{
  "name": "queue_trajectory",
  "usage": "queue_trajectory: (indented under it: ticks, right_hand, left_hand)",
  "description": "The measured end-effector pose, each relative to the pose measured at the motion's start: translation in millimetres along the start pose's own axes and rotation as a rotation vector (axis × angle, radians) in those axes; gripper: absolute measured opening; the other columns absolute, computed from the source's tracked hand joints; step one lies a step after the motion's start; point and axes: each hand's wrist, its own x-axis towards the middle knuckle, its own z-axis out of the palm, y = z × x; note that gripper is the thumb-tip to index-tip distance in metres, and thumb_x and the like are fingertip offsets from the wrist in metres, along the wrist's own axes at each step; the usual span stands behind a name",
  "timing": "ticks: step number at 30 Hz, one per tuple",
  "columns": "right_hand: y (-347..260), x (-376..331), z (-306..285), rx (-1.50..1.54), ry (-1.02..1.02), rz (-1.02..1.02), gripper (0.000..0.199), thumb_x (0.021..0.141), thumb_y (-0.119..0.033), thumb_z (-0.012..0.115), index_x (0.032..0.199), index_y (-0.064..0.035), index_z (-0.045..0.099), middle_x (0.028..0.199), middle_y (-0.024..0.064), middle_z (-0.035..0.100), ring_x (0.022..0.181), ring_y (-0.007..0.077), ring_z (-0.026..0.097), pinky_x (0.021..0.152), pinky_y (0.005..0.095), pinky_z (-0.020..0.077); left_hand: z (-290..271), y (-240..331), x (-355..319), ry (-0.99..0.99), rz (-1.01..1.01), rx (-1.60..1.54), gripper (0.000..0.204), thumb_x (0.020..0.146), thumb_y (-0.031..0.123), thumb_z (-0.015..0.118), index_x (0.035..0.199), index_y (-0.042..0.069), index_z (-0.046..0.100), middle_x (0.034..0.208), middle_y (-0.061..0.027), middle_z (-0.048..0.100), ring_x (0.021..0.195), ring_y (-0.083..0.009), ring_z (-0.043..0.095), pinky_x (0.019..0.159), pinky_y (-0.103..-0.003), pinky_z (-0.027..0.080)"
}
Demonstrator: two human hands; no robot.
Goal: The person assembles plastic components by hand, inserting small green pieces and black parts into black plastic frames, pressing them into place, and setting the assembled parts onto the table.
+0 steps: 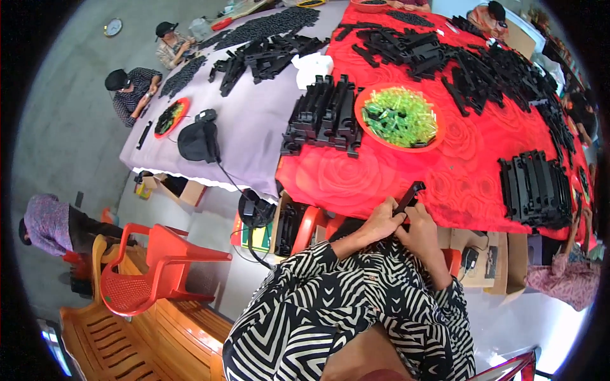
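My left hand [383, 222] and my right hand [420, 230] are close together at the front edge of the red-clothed table. Both are closed around a long, narrow black plastic part [410, 195], whose upper end sticks up between them. Its lower end is hidden by my fingers. Beyond my hands sits a round red basket [440, 136] full of small translucent green pieces [397, 108]. Left of that basket, similar black parts are piled in a neat stack [324, 114]. Another row of black parts [534, 189] lies to the right.
Loose black parts [413, 51] cover the far side of the red cloth [337, 174]. On the grey cloth [248, 120] at left lie a black cap-like item [198, 141] and a small red basket [184, 105]. A red chair [168, 257] and wooden bench [108, 311] stand left. Several people work around the tables.
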Motion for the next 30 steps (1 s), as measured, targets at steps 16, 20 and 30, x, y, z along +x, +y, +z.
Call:
queue_trajectory:
  ticks: [16,20,30]
  right_hand:
    - [25.7,-16.4,-9.2,0.469,0.143,0.146,0.01,0.075,-0.001,0.056,0.085,0.0003,0.06,0.068,0.0109,0.052,0.059,0.0186,0.052,0.054,0.0279,0.041]
    - [29.6,-18.0,4.4,0.46,0.125,0.074,0.009,0.075,0.0,0.056,0.083,0.0007,0.059,0.071,0.0138,0.055,0.064,0.0258,0.055,0.058,0.0323,0.0438]
    - [23.7,-25.6,17.9,0.355,0.021,-0.014,0.007,0.075,-0.001,0.055,0.081,0.0003,0.059,0.073,0.0163,0.055,0.068,0.0323,0.057,0.061,0.0361,0.0461]
  left_hand:
    - [-111.9,19.8,21.3,0.238,0.056,-0.427,0.013,0.087,0.01,0.045,0.08,0.002,0.052,0.062,-0.0067,0.057,0.05,-0.0147,0.059,0.042,-0.024,0.043]
    - [-189.8,-11.8,31.8,0.561,0.234,-0.094,0.011,0.084,0.007,0.05,0.077,0.002,0.056,0.062,-0.0032,0.056,0.052,-0.009,0.053,0.046,-0.023,0.041]
    - [-322.1,-39.3,77.4,0.922,-0.082,0.347,0.022,0.073,0.02,0.059,0.074,-0.002,0.063,0.059,-0.0129,0.059,0.058,-0.0194,0.057,0.057,-0.035,0.044]
